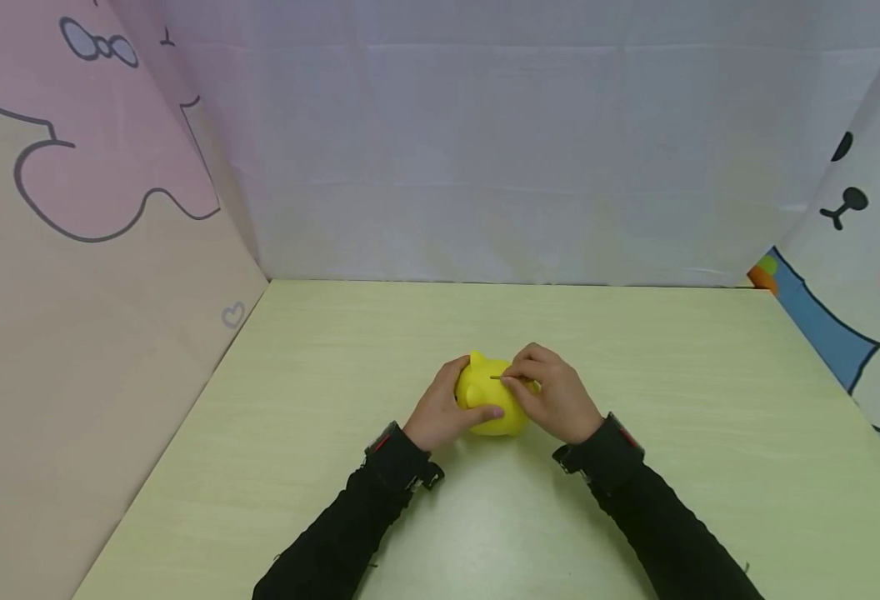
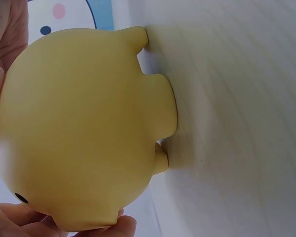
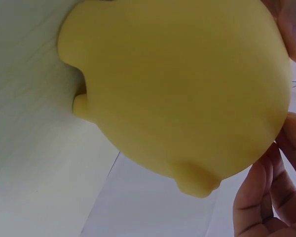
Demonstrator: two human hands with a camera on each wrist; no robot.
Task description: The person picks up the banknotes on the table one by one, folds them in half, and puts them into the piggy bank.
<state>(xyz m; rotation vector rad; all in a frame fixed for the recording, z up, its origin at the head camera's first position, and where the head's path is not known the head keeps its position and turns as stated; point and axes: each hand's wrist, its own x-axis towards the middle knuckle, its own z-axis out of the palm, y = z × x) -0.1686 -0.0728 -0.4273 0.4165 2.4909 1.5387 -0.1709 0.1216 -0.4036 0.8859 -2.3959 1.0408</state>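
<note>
Our left hand (image 1: 440, 412) grips the yellow piggy bank (image 1: 488, 400) mid-surface (image 1: 635, 517), at nine o'clock; our right hand (image 1: 556, 396) pinches a coin (image 1: 502, 377) at its slot. We'd keep it edge-on and steady.

The right hand (image 1: 556, 398) hides the right side of the round yellow plastic piggy bank (image 1: 489, 402); the thin dark item pinched over the bank's top is too small to identify. In both wrist views the bank fills the picture, its body cut off by the edges.
</note>
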